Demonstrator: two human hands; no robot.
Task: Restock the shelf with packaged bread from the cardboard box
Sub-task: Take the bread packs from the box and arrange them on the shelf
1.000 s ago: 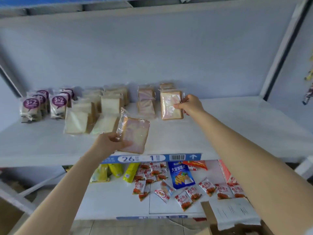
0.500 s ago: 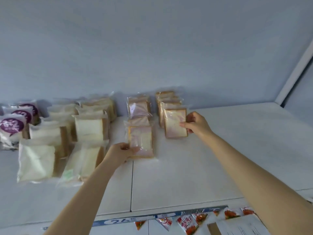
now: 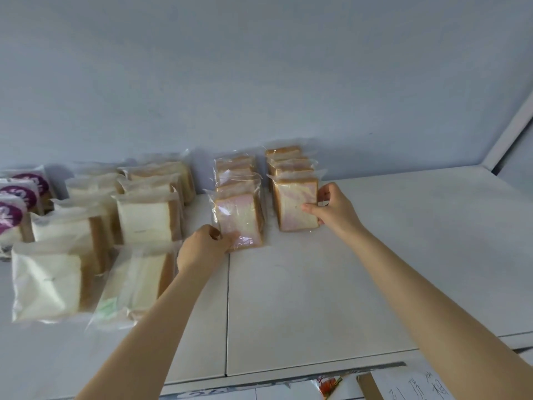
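Two rows of pink-swirled bread packs stand on the white shelf (image 3: 317, 298) near its back wall. My left hand (image 3: 206, 246) grips the lower left corner of the front pack of the left row (image 3: 240, 217), which stands upright. My right hand (image 3: 331, 209) holds the front pack of the right row (image 3: 294, 203) by its right edge, thumb on the face. A corner of the cardboard box (image 3: 367, 385) with a handwritten paper label shows at the bottom right.
White sliced bread packs (image 3: 144, 217) stand in rows left of the pink ones, two of them lying at the front (image 3: 46, 284). Purple-labelled packs (image 3: 17, 197) fill the far left. Bare shelf stretches to the right, up to a white upright post (image 3: 507, 134).
My left hand carried its pack from the shelf's front edge back into the left row and stood it upright. The right hand stayed on its pack. The camera moved closer and higher.
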